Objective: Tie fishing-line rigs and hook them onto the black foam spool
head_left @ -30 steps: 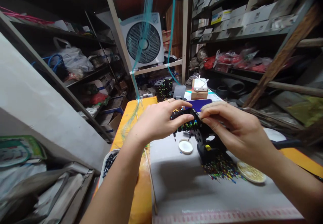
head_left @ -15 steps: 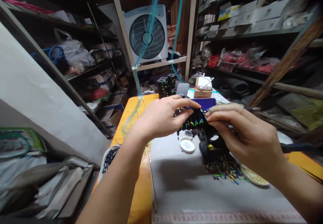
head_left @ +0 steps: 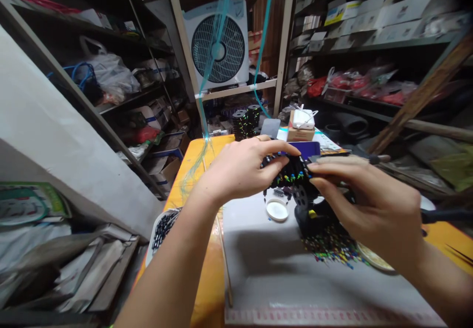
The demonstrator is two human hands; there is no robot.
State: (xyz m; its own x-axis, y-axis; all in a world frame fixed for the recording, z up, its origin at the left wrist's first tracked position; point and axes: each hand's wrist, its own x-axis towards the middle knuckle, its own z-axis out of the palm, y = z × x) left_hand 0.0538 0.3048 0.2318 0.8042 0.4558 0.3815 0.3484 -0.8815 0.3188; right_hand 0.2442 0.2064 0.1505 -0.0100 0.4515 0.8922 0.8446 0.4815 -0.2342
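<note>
My left hand [head_left: 246, 168] curls over a black spool-like piece [head_left: 290, 170] with small blue, green and yellow tips in a row, thumb and fingers gripping it. My right hand [head_left: 369, 197] pinches at the right end of this piece. A slim tool with a pale wrapped handle [head_left: 345, 160] lies along my right index finger; its working tip is hidden. Below the hands stands a black holder with a holed disc [head_left: 300, 197]. Many small coloured pieces [head_left: 334, 246] are heaped at its foot, beside a small white dish [head_left: 277, 210].
A white tub of black pieces [head_left: 160, 232] stands left on the yellow tabletop [head_left: 207, 288]. A thin stick [head_left: 223, 254] lies along the grey mat [head_left: 266, 288]. Behind are black spools [head_left: 246, 121], a small box [head_left: 301, 133], a fan [head_left: 219, 47] and hanging teal strands [head_left: 205, 116].
The view has shifted slightly, so things sit a little differently in the picture. Both hands stay at the black piece; the tool in my right hand lies a little flatter.
</note>
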